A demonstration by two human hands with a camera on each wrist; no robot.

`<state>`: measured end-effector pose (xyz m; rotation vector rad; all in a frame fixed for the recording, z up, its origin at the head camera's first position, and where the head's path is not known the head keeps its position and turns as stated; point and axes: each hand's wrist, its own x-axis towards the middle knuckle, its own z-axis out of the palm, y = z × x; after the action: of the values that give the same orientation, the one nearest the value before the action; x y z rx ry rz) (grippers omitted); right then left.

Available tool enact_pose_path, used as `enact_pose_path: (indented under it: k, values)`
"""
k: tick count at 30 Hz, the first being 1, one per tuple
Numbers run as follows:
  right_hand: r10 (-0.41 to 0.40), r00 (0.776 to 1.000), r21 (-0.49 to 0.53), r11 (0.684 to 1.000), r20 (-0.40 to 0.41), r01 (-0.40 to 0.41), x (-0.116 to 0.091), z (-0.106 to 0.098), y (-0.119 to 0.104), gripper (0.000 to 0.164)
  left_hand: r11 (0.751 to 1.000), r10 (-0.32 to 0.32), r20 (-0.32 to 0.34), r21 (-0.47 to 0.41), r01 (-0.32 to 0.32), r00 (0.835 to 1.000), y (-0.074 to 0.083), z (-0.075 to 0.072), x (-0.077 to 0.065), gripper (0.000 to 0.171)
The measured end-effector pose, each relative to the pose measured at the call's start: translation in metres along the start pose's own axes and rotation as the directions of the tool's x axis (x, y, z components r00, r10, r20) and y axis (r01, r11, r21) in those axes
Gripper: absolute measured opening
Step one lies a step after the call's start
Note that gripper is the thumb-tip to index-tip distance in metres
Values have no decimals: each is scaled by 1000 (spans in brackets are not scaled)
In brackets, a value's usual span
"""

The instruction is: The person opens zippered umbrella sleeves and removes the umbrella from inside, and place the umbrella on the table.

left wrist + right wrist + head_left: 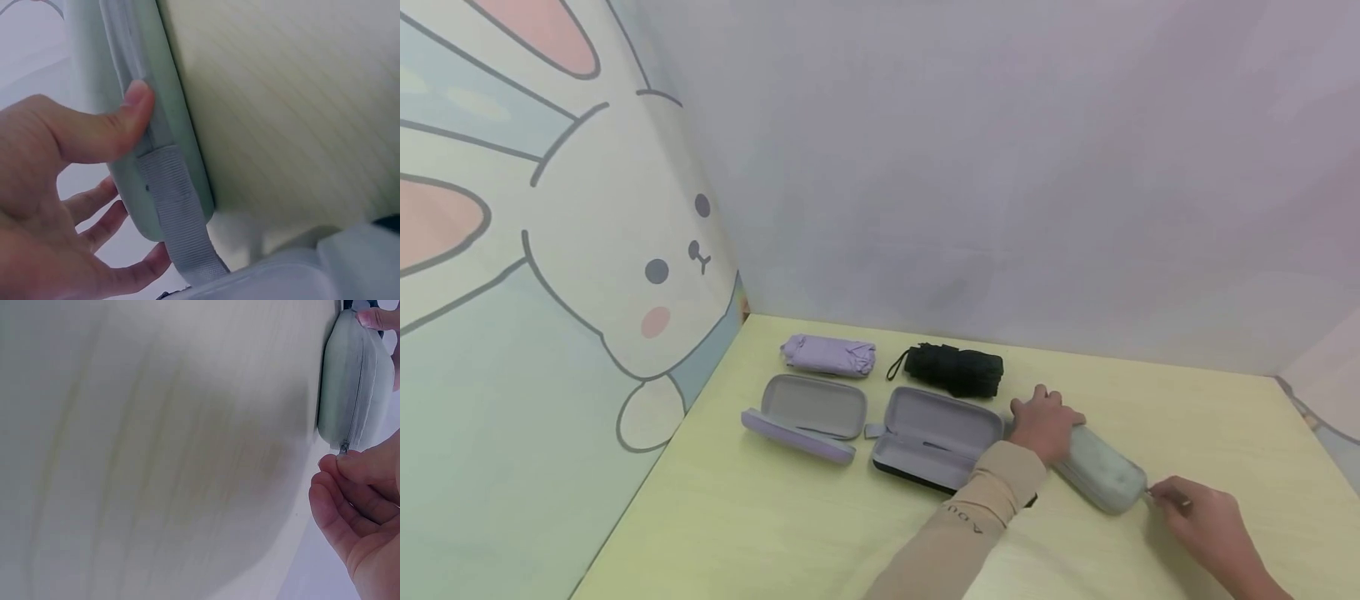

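Observation:
A pale green zippered case lies on the right part of the table, closed along its zipper. My left hand grips its far end, with the thumb on the side by the zipper and the fingers across the other side. A grey fabric strap sticks out from that end, below the thumb. At the near end, the thumb and fingertips of my right hand pinch the small metal zipper pull. What is inside the case is hidden.
Left of my forearm an open black case with grey lining stands beside an open purple case. Behind them lie a folded purple umbrella and a folded black umbrella. Fabric walls border the table's back and left side.

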<state>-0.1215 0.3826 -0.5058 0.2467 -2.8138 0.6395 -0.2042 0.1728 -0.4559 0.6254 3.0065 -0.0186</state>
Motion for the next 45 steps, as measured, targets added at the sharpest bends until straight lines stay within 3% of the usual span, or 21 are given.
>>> enact_pose_path:
  k: [17,26,35,45]
  values:
    - [24,1000,2,1000,4,-24,-6,-4,-3,14,996,-76,-55,-55,73,996,4,-3,-2,36]
    - [13,1000,4,1000,-8,-13,-7,-6,-5,15,985,-161,2,-56,161,987,9,-4,-1,30]
    - [77,996,-8,997,39,-77,-7,-7,-6,11,979,-201,19,-32,201,979,16,1,-1,25]
    - [81,997,-6,997,13,-81,-11,-6,-10,12,976,-216,11,-15,216,976,18,-3,-7,21]
